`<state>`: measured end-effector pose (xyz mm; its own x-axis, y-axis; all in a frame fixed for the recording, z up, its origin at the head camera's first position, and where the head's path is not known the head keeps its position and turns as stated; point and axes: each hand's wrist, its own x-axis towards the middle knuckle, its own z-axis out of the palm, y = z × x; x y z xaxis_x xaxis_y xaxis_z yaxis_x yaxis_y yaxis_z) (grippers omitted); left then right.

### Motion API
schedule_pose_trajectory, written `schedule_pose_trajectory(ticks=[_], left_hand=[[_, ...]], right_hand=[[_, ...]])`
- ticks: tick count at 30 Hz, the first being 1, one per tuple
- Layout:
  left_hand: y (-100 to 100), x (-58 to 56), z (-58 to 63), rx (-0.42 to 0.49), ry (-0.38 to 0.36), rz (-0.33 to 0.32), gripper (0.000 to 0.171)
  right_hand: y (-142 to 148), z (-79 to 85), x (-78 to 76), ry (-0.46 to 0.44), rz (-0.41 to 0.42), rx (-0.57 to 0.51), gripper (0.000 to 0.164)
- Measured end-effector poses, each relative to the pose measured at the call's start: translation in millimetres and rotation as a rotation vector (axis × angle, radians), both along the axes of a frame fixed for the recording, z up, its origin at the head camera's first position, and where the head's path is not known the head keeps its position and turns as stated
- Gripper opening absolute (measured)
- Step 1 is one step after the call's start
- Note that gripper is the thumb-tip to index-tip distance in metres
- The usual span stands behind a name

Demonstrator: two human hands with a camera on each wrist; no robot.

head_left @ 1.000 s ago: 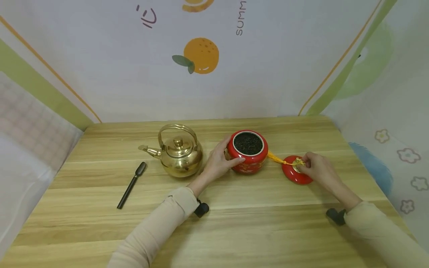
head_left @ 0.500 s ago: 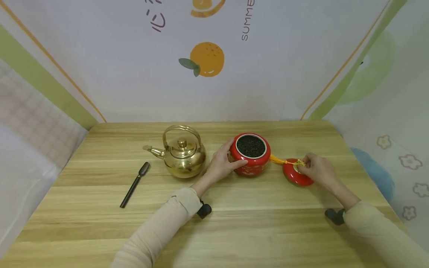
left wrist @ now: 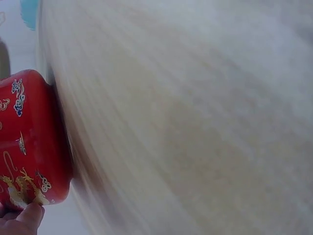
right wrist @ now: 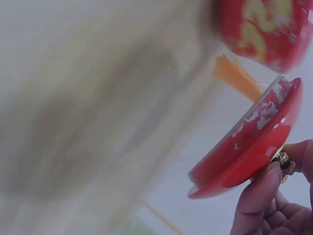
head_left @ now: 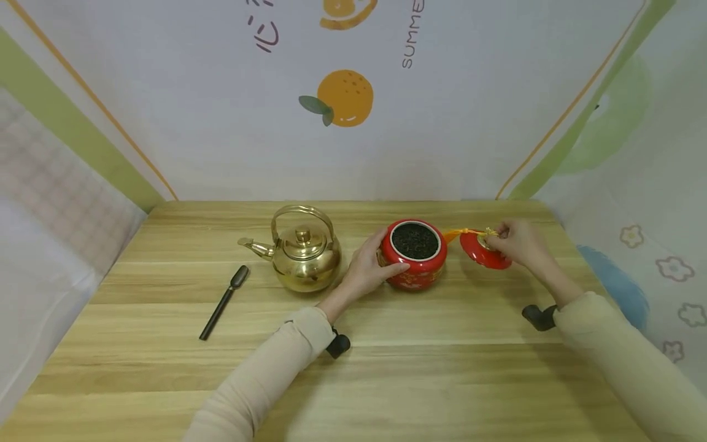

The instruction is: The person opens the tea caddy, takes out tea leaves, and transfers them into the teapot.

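Note:
A red jar (head_left: pixel 417 272) with gold patterns stands uncovered on the table, dark tea leaves (head_left: pixel 415 240) filling it to near its white rim. My left hand (head_left: pixel 367 268) holds the jar's left side, thumb across the front; the left wrist view shows the thumb against the red wall (left wrist: pixel 36 132). To the right of the jar, my right hand (head_left: pixel 521 247) pinches the gold knob (right wrist: pixel 284 164) of the red lid (head_left: pixel 479 250). The lid hangs tilted above the table, and an orange tassel (right wrist: pixel 237 76) trails from the knob towards the jar.
A brass kettle (head_left: pixel 306 270) with its handle up stands left of the jar, spout pointing left. A dark scoop (head_left: pixel 223 304) lies on the wooden table (head_left: pixel 386 380) farther left. A printed cloth (head_left: pixel 431 141) hangs behind the table's back edge.
My right hand has lifted the lid off the table and carried it away from me, slightly nearer the jar. My left hand stays on the jar. The head view has shifted a little.

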<state>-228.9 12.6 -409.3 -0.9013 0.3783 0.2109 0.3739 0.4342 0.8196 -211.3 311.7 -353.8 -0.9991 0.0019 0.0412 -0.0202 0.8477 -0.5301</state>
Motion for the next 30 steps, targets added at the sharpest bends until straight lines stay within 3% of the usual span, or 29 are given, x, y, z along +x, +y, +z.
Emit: schedule_pose_trajectory(ticks=[7, 11, 16, 23, 30], left_hand=[[0, 0.0, -1.2, -0.001, -0.004, 0.0, 0.084], [0, -0.7, -1.9, 0.005, 0.009, -0.001, 0.083], [0, -0.5, -0.9, 0.006, 0.008, -0.003, 0.082], [-1, 1.1, 0.5, -0.015, -0.021, 0.01, 0.083], [0, 1.7, 0.8, -0.025, -0.019, 0.019, 0.083]], right_hand=[[-28, 26.6, -21.8, 0.018, -0.006, -0.037, 0.023], [-50, 33.1, -29.2, 0.043, 0.038, -0.063, 0.023], [-75, 32.6, -33.5, 0.092, 0.105, -0.066, 0.019], [-98, 27.8, -34.1, 0.081, 0.138, -0.104, 0.018], [-107, 24.3, -33.5, 0.152, 0.139, -0.019, 0.017]])
